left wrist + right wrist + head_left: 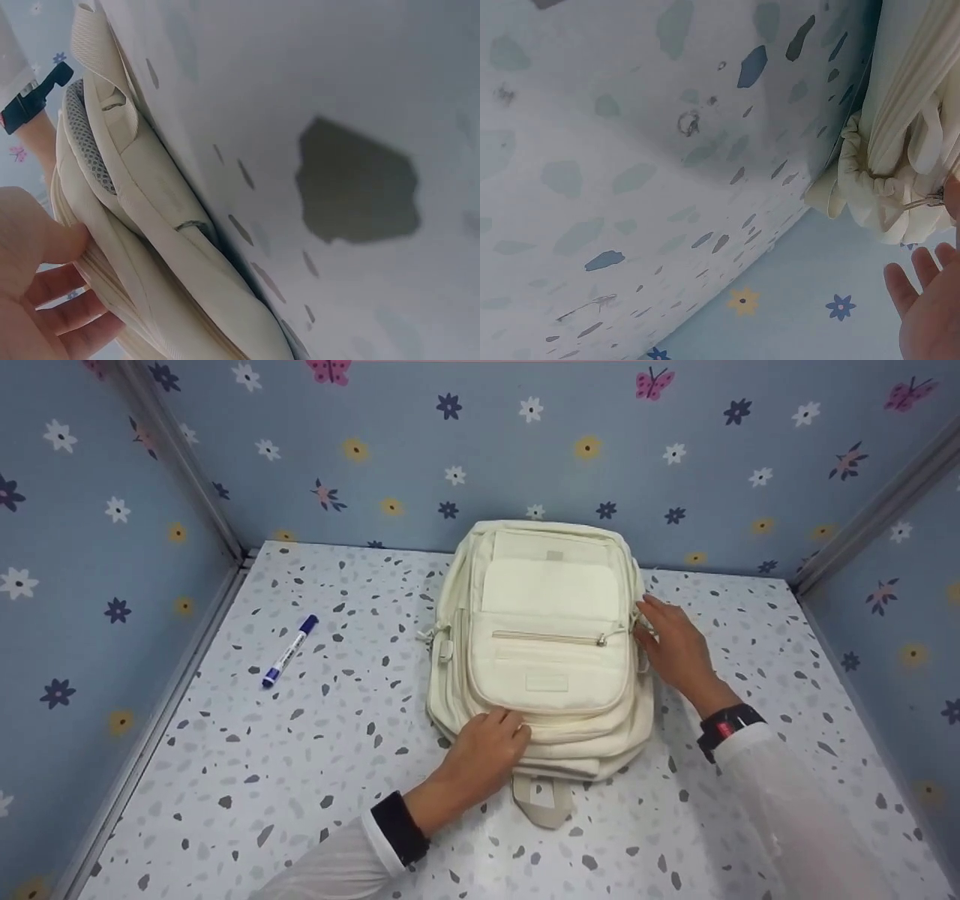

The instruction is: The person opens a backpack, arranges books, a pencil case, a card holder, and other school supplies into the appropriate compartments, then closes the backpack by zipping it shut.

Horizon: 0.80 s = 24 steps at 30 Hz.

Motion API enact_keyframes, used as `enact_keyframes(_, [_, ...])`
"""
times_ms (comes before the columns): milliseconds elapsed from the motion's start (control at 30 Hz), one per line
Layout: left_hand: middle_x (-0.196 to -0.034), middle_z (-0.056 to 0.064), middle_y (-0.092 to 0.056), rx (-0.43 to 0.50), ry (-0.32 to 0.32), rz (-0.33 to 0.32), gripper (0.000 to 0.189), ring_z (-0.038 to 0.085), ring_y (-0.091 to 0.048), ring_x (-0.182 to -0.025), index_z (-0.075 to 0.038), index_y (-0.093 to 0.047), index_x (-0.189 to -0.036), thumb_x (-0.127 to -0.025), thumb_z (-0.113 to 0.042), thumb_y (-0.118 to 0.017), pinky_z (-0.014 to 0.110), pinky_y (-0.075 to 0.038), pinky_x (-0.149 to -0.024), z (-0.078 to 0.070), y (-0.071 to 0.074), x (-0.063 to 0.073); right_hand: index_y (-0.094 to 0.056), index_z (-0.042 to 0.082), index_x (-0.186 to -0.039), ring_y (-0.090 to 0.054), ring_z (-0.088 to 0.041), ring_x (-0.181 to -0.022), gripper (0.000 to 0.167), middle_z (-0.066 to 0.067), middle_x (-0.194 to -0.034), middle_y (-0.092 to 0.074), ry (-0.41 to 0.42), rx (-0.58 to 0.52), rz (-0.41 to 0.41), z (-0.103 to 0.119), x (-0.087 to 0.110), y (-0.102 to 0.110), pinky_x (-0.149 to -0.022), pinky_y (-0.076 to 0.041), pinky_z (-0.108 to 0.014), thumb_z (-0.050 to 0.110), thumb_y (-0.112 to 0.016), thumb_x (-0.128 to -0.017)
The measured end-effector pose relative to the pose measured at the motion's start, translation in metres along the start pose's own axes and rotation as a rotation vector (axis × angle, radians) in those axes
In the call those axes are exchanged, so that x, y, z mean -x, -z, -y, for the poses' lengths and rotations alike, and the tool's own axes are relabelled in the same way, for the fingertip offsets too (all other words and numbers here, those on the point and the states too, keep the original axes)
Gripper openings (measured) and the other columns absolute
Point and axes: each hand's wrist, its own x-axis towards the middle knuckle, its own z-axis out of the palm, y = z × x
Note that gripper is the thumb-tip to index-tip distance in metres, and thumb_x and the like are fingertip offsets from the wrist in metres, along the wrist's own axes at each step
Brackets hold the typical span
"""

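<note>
A cream backpack (555,660) lies on its back, its front pocket and short metal zipper facing up and its grey-beige top loop (544,806) toward me. My left hand (491,746) grips the layered edge at the near end, thumb on one side and fingers bent round the other, as the left wrist view shows. On the backpack's right side, my right hand (671,645) pinches a small metal zipper pull (934,199). In the right wrist view its other fingers (901,289) stand apart from the fabric, and part of the hand is cut off.
A blue-capped marker (289,652) lies on the speckled white tabletop (360,810), left of the backpack. Blue flowered panels (495,442) enclose the back and both sides, with the backpack's far end close to the back panel. A cord or strap end (426,636) sticks out at left.
</note>
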Motion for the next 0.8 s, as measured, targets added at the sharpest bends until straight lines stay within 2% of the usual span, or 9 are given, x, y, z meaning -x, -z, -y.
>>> enact_keyframes(133, [-0.082,0.003,-0.063,0.096,0.0,-0.063,0.007,0.019,-0.056,-0.075,-0.009,-0.069,-0.078,-0.078,-0.002,-0.068,0.028,-0.047,-0.058,0.006,0.003,-0.002,-0.057,-0.003,-0.145,-0.051,-0.043,-0.134,0.048,-0.022,-0.147,-0.057,0.081,0.005,-0.016,0.004,-0.002,-0.003,-0.109,-0.043,-0.061,-0.001,-0.069,-0.098])
enact_keyframes(200, [-0.078,0.003,-0.061,0.127,0.001,-0.11,0.011,0.019,-0.054,-0.072,-0.01,-0.065,-0.073,-0.081,-0.002,-0.067,0.027,-0.045,-0.056,0.01,0.003,-0.004,-0.06,-0.004,-0.141,-0.053,-0.043,-0.131,0.045,-0.022,-0.142,-0.061,0.116,0.015,-0.025,0.004,-0.003,-0.004,-0.107,-0.045,-0.06,-0.003,-0.069,-0.097])
enact_keyframes(333, [-0.084,0.005,-0.063,0.105,-0.002,-0.161,0.012,0.02,-0.056,-0.076,-0.008,-0.066,-0.078,-0.082,0.002,-0.061,0.028,-0.047,-0.06,0.017,0.003,-0.007,-0.068,-0.005,-0.128,-0.058,-0.044,-0.12,0.032,-0.024,-0.128,-0.067,0.17,0.018,-0.072,0.002,-0.002,-0.007,-0.1,-0.05,-0.057,-0.005,-0.07,-0.096])
enact_keyframes(400, [-0.092,0.007,-0.066,0.076,0.007,-0.157,0.013,0.022,-0.059,-0.083,-0.006,-0.07,-0.086,-0.083,0.003,-0.061,0.029,-0.051,-0.066,0.02,0.002,-0.009,-0.072,-0.005,-0.121,-0.06,-0.044,-0.116,0.025,-0.024,-0.122,-0.068,0.176,0.02,-0.093,0.001,0.0,-0.008,-0.098,-0.051,-0.057,-0.004,-0.07,-0.096])
enact_keyframes(500, [-0.106,0.011,-0.069,0.032,0.021,-0.123,0.021,0.026,-0.063,-0.097,-0.005,-0.074,-0.1,-0.083,0.003,-0.066,0.034,-0.056,-0.082,0.025,0.0,-0.01,-0.074,-0.005,-0.115,-0.06,-0.043,-0.112,0.018,-0.023,-0.117,-0.069,0.155,0.023,-0.095,-0.001,0.003,-0.009,-0.097,-0.051,-0.057,-0.003,-0.07,-0.097])
enact_keyframes(633, [-0.122,0.014,-0.07,0.012,0.021,-0.068,0.03,0.031,-0.065,-0.114,-0.006,-0.075,-0.112,-0.084,0.001,-0.072,0.039,-0.054,-0.1,0.031,0.0,-0.01,-0.073,-0.005,-0.114,-0.061,-0.041,-0.113,0.016,-0.021,-0.117,-0.07,0.095,0.037,-0.062,-0.001,0.009,-0.008,-0.096,-0.05,-0.057,0.001,-0.067,-0.099])
enact_keyframes(800, [-0.127,0.013,-0.071,0.036,0.008,-0.024,0.029,0.031,-0.066,-0.119,-0.007,-0.076,-0.117,-0.089,-0.002,-0.075,0.04,-0.053,-0.103,0.034,0.001,-0.011,-0.071,-0.004,-0.11,-0.065,-0.042,-0.101,0.015,-0.022,-0.105,-0.073,0.054,0.051,-0.023,0.0,0.02,-0.003,-0.089,-0.05,-0.059,0.007,-0.064,-0.102])
